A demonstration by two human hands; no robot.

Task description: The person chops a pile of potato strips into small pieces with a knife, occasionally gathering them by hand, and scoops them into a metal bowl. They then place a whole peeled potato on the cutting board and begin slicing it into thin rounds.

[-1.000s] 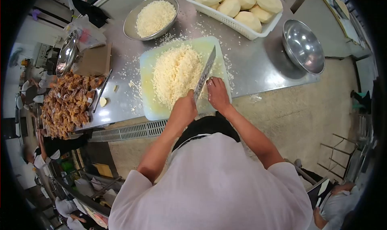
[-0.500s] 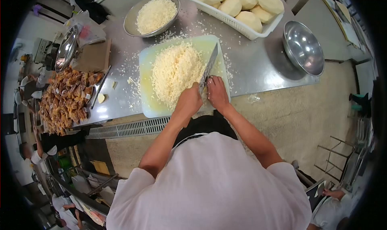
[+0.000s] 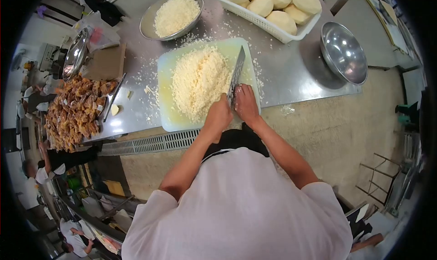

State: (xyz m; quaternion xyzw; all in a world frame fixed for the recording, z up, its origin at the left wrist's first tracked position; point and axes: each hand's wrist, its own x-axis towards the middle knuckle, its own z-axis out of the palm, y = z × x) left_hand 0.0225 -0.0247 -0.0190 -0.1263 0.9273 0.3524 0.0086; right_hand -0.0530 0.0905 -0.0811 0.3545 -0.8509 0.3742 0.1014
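Note:
My left hand [image 3: 219, 114] is closed round the handle of a knife [image 3: 236, 72], its blade pointing away from me, dotted with white bits. Right against the blade, my right hand [image 3: 245, 100] has its fingers curled and pressed together; whatever they may hold is hidden. Both hands are at the near right part of a pale cutting board [image 3: 167, 116]. A large heap of finely chopped pale yellow-white food [image 3: 200, 82] covers most of the board, left of the blade.
Behind the board stand a metal bowl of chopped white bits [image 3: 176, 17] and a white basket [image 3: 268, 28] of peeled round vegetables. A metal bowl [image 3: 344, 53] tilts near the table's right edge. Left lie a dark rod [image 3: 114, 97] and a brown packaged pile [image 3: 75, 112]. People work at far left and lower right.
The knife's far end has swung slightly toward me and to the left. My left hand has shifted a little right, and both hands stay close to the blade.

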